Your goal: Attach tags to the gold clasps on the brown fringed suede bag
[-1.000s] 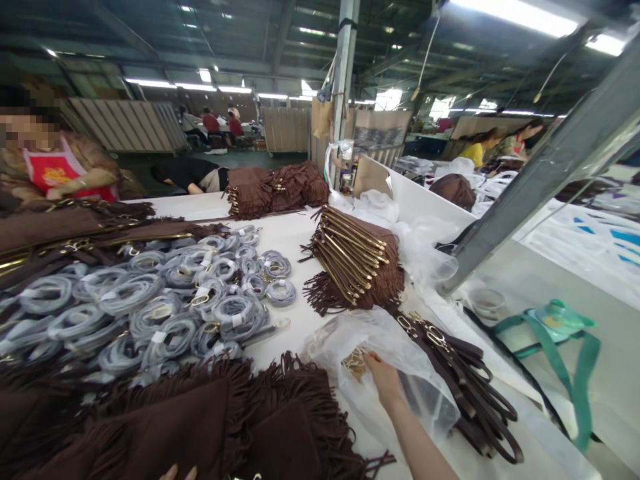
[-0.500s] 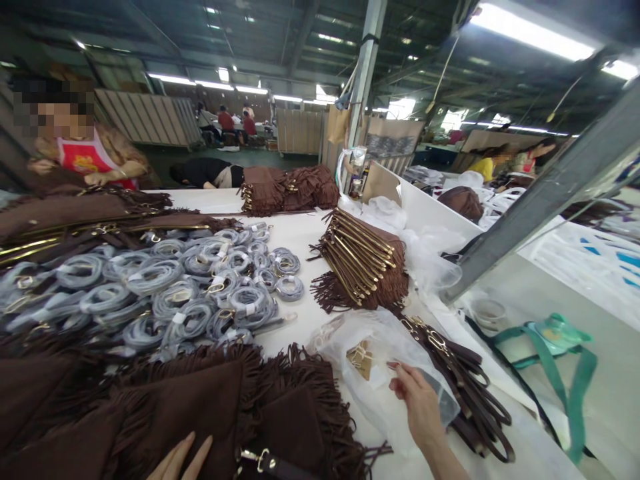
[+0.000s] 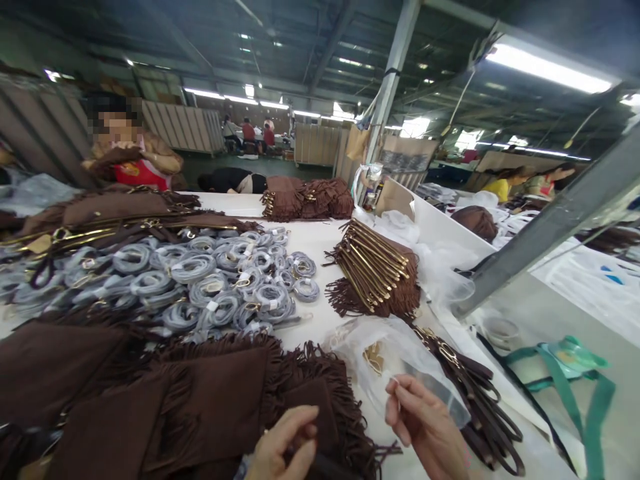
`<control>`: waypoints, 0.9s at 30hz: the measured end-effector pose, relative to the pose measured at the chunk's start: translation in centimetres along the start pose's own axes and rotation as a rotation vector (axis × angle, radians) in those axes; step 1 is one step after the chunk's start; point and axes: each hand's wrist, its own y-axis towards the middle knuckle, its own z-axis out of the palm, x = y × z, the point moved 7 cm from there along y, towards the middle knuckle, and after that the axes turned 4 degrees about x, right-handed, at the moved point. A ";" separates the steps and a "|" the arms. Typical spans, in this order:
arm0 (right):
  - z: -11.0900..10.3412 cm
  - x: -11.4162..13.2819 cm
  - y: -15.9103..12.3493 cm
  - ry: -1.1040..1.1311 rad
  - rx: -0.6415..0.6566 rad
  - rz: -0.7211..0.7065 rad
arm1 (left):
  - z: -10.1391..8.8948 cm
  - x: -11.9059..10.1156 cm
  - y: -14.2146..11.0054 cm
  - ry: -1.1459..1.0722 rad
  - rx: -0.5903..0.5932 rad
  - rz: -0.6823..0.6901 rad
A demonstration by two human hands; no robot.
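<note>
At five o'clock, a thin strand seems pinched by the right hand; at six, the left hand is half-curled, hold unclear. Steadiness seems required next.

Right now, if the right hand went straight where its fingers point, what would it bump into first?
Probably the see-through plastic bag just beyond the right hand, near the tan tags. Depth is hard to judge from one view, so the hand might pass over it.
</note>
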 end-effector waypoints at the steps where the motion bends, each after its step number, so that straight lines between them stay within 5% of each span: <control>1: 1.1 -0.8 -0.2 0.013 0.051 0.034 | 1.2 -0.7 0.7 -0.159 0.034 -0.048; 5: 4.7 -3.7 -0.7 0.076 0.196 0.156 | 4.3 -2.2 2.4 -0.706 0.110 -0.160; 8: 6.3 -5.3 -1.0 0.111 0.249 0.202 | 4.5 -2.4 2.3 -0.802 0.109 -0.199; 15: 7.1 -7.7 -0.9 0.071 0.290 0.288 | 2.9 -0.8 0.2 -0.728 0.034 -0.388; 20: 6.3 -8.4 0.4 -0.137 0.262 0.167 | 0.9 -0.1 -0.3 -0.809 -0.099 -0.414; 27: 9.6 -13.6 0.4 -0.241 0.567 0.134 | -2.0 -1.2 -0.3 -0.844 -0.252 -0.442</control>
